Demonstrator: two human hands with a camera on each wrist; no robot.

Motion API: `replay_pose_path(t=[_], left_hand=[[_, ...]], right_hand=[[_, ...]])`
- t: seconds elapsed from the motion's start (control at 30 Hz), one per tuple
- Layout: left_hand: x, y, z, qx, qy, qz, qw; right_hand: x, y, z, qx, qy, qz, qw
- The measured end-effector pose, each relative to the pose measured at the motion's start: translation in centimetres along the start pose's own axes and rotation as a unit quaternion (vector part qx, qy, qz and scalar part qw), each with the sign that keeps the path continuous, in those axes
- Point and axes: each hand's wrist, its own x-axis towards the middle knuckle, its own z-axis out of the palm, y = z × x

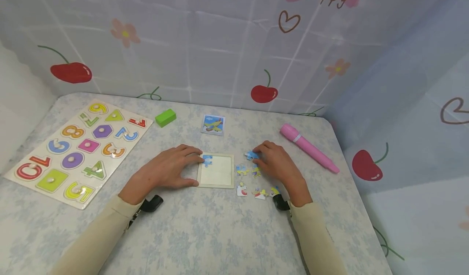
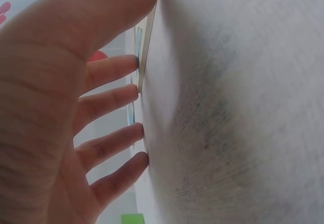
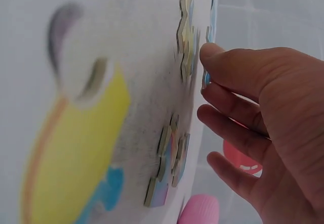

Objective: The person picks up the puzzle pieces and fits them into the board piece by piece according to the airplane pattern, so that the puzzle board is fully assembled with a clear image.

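A shallow square puzzle tray (image 1: 221, 173) lies on the table, one blue jigsaw piece (image 1: 207, 160) in its upper left corner. My left hand (image 1: 172, 165) rests at the tray's left side, thumb by the lower corner and fingertips at the upper one. In the left wrist view these fingers (image 2: 109, 102) are spread and fairly straight. To the right of the tray, my right hand (image 1: 276, 163) pinches a blue jigsaw piece (image 1: 250, 155) between thumb and forefinger. Several loose pieces (image 1: 242, 170) lie below that hand, printed in yellow, blue and red.
A picture card of an airplane (image 1: 213, 125) lies behind the tray. Left of it are a green block (image 1: 165, 118) and a number-and-shape board (image 1: 82, 153). A thick pink pen-shaped object (image 1: 309, 148) lies at the right. A patterned curtain (image 1: 205, 43) hangs behind the table.
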Motion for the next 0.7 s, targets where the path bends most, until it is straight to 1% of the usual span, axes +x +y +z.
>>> replay_pose_path(t=[0.13,0.4,0.5,0.7], left_hand=[[0.1,0.0,-0.1,-0.006,0.000,-0.001,1.0000],[0.2,0.1,0.0,-0.008,0.004,-0.002,1.0000],[0.2,0.0,0.1,-0.009,0.004,-0.003,0.9999],[0.2,0.0,0.0,-0.009,0.007,-0.002,0.9999]], right_hand=[[0.2,-0.2,-0.2,-0.002,0.000,-0.004,1.0000],[0.7,-1.3,-0.3,0.012,0.006,-0.010,0.9999],[1.0,-1.7,-0.3,0.016,0.004,-0.018,0.9997],[1.7,-2.7,0.1,0.019,-0.001,-0.048,0.9987]])
